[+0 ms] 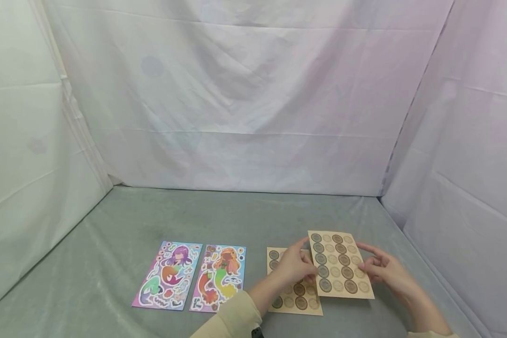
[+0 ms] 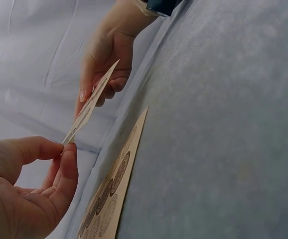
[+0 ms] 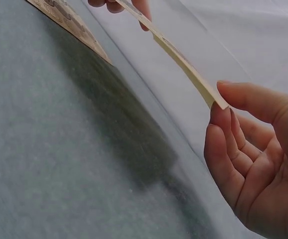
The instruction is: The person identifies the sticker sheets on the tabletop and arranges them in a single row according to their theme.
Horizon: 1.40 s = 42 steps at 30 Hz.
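A tan sticker sheet (image 1: 339, 264) with rows of round seal-like stickers is held up off the table by both hands. My left hand (image 1: 296, 265) pinches its left edge between thumb and fingers. On the opposite edge, my right hand (image 1: 384, 270) pinches it the same way, as the right wrist view shows with the sheet's edge between thumb and fingers (image 3: 223, 144). Underneath and to the left lies a second tan sheet (image 1: 295, 304) of the same kind, flat on the table and partly hidden by the left hand and the raised sheet.
To the left, two colourful mermaid sticker sheets lie side by side: one with a purple-haired figure (image 1: 169, 277), one with an orange-haired figure (image 1: 219, 274), its lower corner behind the left sleeve (image 1: 232, 317). Grey cloth covers the table (image 1: 236, 213); white curtains (image 1: 253, 94) enclose it.
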Motion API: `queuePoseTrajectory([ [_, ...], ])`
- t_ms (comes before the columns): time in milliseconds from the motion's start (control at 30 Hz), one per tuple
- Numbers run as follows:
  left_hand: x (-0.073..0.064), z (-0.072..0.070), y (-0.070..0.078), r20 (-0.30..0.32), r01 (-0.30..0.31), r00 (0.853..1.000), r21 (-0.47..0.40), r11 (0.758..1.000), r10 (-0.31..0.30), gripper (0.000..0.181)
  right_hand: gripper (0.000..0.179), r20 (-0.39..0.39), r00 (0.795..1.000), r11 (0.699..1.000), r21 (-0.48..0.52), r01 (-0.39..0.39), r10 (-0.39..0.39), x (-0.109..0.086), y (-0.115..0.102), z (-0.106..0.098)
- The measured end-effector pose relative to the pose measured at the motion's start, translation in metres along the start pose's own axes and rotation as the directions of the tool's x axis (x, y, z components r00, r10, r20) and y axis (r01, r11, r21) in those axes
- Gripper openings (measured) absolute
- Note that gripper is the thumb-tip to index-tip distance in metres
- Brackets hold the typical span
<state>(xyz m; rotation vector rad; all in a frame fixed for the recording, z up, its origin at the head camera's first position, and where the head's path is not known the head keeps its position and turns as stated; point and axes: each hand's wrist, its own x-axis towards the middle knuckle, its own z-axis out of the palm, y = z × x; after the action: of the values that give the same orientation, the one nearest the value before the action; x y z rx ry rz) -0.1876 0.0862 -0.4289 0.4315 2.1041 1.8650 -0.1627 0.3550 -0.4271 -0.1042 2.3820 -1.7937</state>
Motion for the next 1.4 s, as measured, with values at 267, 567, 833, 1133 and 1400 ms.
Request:
queuePoseTrajectory([
  [267,-0.003,0.006,-0.003,-0.008,0.016,1.000,-0.026,1.000,-0.016,0.086,0.074,0.001,1.000,1.000,-0.012,-0.017,0.017,0.002,0.004,-0.003],
  [567,-0.007,0.011,-0.003,0.007,0.028,1.000,0.007,1.000,-0.028,0.086,0.075,0.012,1.000,0.999,-0.040,-0.021,0.021,0.000,0.007,-0.004],
  [833,-0.010,0.015,-0.001,0.017,0.065,0.998,0.017,0.998,-0.065,0.084,0.077,0.010,0.999,0.997,-0.069,-0.039,0.040,-0.001,0.008,-0.005],
  [1133,-0.010,0.019,-0.001,0.014,0.092,0.996,0.058,0.994,-0.093,0.084,0.072,0.067,0.997,0.993,-0.112,0.046,-0.038,-0.001,0.014,-0.009],
  [1400,-0.008,0.020,-0.004,0.022,0.121,0.992,0.086,0.989,-0.123,0.081,0.075,0.094,0.995,0.992,-0.122,-0.008,0.019,0.000,0.015,-0.007],
])
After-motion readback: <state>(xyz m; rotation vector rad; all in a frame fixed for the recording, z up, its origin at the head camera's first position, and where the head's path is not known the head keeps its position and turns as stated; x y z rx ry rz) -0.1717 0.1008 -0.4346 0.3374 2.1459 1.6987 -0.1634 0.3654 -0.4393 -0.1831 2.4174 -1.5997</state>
